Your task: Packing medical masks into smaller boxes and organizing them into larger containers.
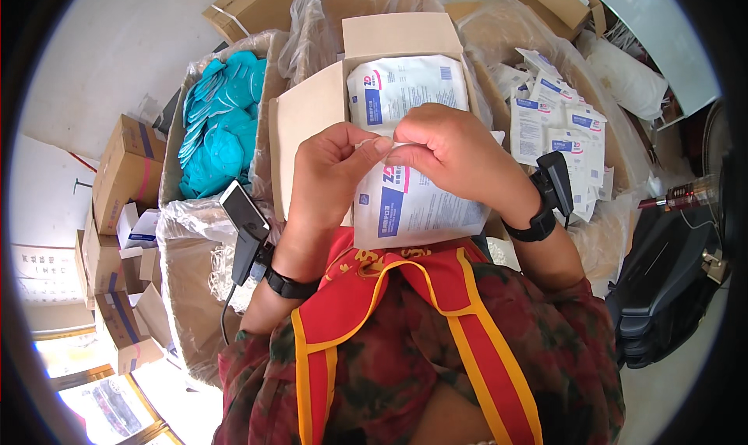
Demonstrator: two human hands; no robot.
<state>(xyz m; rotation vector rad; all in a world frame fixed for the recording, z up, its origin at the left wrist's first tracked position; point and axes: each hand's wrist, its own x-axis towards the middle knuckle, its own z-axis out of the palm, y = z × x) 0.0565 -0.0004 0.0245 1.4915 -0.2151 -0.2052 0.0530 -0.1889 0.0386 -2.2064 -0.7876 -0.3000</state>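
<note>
Both of my hands meet at the top edge of a flat white packet (425, 211) with a blue label panel and small print. My left hand (331, 164) pinches that edge between thumb and fingers. Close beside it, my right hand (460, 149) grips the same edge with curled fingers. The packet hangs toward my lap, in front of an opened cardboard box (401, 36). Inside the box lies a similar white packet (409, 90), partly hidden behind my hands. Each wrist wears a black strap with a device on it.
At the left, a plastic-lined carton (269, 79) holds a heap of teal cup-shaped masks (222, 133). Another lined carton on the right contains several white packets (561, 125). Brown boxes (128, 172) are stacked far left. A black padded object (670, 281) stands at the right.
</note>
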